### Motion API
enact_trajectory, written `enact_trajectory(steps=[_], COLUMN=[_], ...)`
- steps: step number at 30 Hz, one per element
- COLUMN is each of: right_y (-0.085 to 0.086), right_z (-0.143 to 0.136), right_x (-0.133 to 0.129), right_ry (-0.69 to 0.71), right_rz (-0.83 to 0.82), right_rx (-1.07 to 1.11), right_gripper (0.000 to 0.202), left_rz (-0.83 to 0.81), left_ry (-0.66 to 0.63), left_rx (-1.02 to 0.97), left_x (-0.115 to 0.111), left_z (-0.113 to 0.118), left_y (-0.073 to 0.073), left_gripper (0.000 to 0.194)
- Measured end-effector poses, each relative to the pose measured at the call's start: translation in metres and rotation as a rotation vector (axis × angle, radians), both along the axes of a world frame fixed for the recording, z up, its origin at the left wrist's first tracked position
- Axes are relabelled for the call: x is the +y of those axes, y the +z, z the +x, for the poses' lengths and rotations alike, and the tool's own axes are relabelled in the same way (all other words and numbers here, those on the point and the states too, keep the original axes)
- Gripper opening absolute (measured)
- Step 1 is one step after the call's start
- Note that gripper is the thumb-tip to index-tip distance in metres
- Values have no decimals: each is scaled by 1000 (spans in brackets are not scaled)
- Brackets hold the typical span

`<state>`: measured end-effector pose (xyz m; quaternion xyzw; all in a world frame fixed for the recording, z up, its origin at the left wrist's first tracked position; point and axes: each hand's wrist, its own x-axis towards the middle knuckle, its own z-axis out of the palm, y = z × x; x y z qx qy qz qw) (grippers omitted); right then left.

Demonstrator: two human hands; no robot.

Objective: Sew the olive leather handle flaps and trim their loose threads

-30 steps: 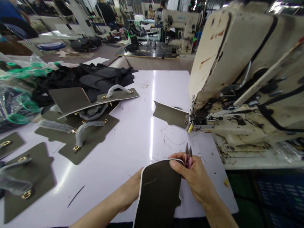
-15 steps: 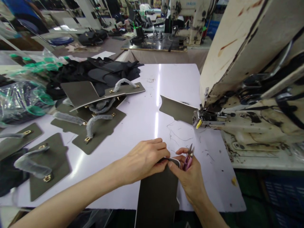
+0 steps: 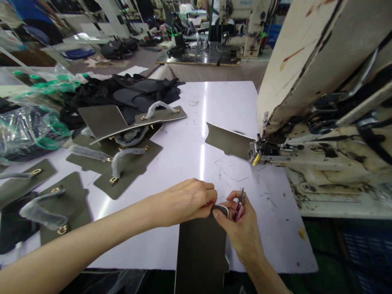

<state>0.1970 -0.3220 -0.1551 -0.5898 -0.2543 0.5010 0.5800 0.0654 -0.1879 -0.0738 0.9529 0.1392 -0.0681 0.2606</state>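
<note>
A dark olive panel [image 3: 200, 253] lies over the table's front edge, its top end raised between my hands. My right hand [image 3: 243, 228] pinches the panel's top corner between thumb and fingers and also holds small pink snips [image 3: 239, 210], blades pointing up. My left hand [image 3: 191, 202] is closed at the panel's top edge, fingertips pressed together; whatever they pinch is too small to make out. Another olive panel [image 3: 229, 141] lies flat on the table, its right end by the sewing machine's foot [image 3: 255, 153].
The sewing machine [image 3: 294, 53] fills the right side. Olive panels with wrapped handles [image 3: 128, 167] cover the left of the white table [image 3: 183, 163]. Black cut pieces [image 3: 131, 92] and plastic-wrapped thread cones [image 3: 30, 130] lie behind them. A person in blue [image 3: 33, 14] is at the far left.
My left hand has moved slightly up and away from the panel's edge. My right hand and the snips have shifted a little left, and the snips have turned.
</note>
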Motion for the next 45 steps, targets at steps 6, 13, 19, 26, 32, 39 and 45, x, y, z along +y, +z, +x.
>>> enact_trajectory(steps=[6, 13, 19, 26, 32, 39, 45], right_y=[-3, -8, -9, -12, -7, 2, 3], right_z=[0, 0, 0, 2, 2, 1, -1], right_x=[0, 0, 0, 0, 3, 3, 0], right_ry=[3, 22, 24, -4, -17, -10, 38], right_rz=[1, -1, -1, -17, -9, 8, -18], right_rx=[14, 31, 37, 61, -12, -187, -292], right_gripper=[41, 39, 39, 41, 38, 35, 33], left_rz=[-94, -39, 17, 16, 118, 209, 450], left_ry=[43, 25, 4, 87, 68, 23, -217], left_rx=[-26, -39, -93, -219, -253, -107, 13], left_x=[1, -1, -3, -9, -20, -19, -18], left_z=[-1, -4, -6, -19, -21, -12, 1], left_y=[-3, -8, -14, -26, -30, -24, -14], left_gripper=[10, 13, 13, 21, 24, 19, 13])
